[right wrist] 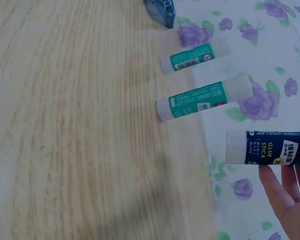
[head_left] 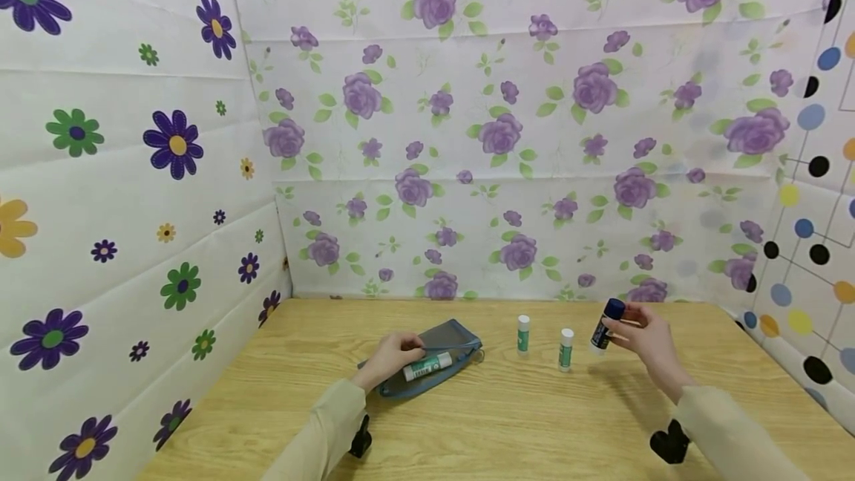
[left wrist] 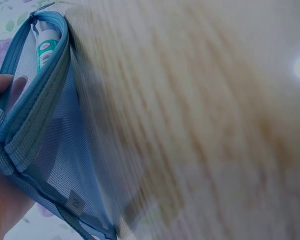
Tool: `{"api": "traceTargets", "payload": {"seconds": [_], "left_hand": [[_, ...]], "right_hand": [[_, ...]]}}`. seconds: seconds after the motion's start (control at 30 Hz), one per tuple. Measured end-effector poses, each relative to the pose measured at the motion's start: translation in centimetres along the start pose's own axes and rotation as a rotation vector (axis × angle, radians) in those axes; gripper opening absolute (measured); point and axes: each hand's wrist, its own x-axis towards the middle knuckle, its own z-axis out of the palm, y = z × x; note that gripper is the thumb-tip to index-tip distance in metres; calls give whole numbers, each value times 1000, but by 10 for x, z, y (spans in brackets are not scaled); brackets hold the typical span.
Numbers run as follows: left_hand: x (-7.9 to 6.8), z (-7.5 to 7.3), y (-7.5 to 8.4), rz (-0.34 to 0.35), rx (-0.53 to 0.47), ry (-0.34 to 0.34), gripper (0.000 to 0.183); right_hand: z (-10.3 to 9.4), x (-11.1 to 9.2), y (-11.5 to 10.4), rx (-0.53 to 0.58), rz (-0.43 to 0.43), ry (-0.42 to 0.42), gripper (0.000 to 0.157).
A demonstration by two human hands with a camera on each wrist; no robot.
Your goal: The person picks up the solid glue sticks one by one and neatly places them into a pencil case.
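My left hand (head_left: 390,359) pinches the edge of a blue mesh zip pouch (head_left: 449,335) lying on the table. The pouch's zip side gapes, and a green-and-white glue stick (head_left: 427,367) lies inside; its white cap end shows through the opening in the left wrist view. Off to the right, my right hand (head_left: 646,338) holds a dark navy glue stick (right wrist: 270,147) with a white base, tilted and raised off the table. Two more green-and-white glue sticks, a rear one (head_left: 523,335) and a nearer one (head_left: 565,349), stand upright between the pouch and my right hand.
The wood-grain table (head_left: 508,429) runs back to a flower-printed cloth wall (head_left: 467,236). More printed cloth hangs along the left and right sides. Each wrist carries a black camera mount, with one (head_left: 670,442) below the right sleeve.
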Motion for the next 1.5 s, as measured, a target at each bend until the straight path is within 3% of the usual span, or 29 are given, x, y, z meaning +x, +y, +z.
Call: {"api": "traceTargets", "payload": {"seconds": [0.07, 0.1, 0.47, 0.7, 0.83, 0.93, 1.17, 1.23, 1.4, 1.5], "left_hand": [[0, 0, 0, -1, 3, 2, 14], [1, 1, -1, -4, 6, 3, 14], [14, 7, -45, -12, 37, 9, 13], [15, 7, -49, -23, 35, 3, 14], [14, 6, -50, 39, 25, 6, 15], [13, 6, -50, 73, 20, 12, 15], [15, 7, -50, 12, 39, 12, 14], [16, 8, -50, 8, 39, 7, 14], [15, 7, -49, -10, 30, 1, 14], [15, 7, -48, -3, 22, 2, 14]], "right_hand": [[-11, 19, 29, 51, -21, 21, 75], [-11, 23, 32, 52, -11, 37, 78], [-10, 28, 38, 44, -32, 40, 67], [14, -7, -18, 129, -50, -98, 50], [43, -40, -70, 104, -68, -125, 50], [57, -51, -91, 80, -73, -145, 54], [49, -16, -36, 249, -121, -240, 42], [57, -23, -46, 200, -90, -229, 47], [91, -60, -101, 68, -2, -189, 65], [103, -69, -114, 71, 29, -179, 62]]}}
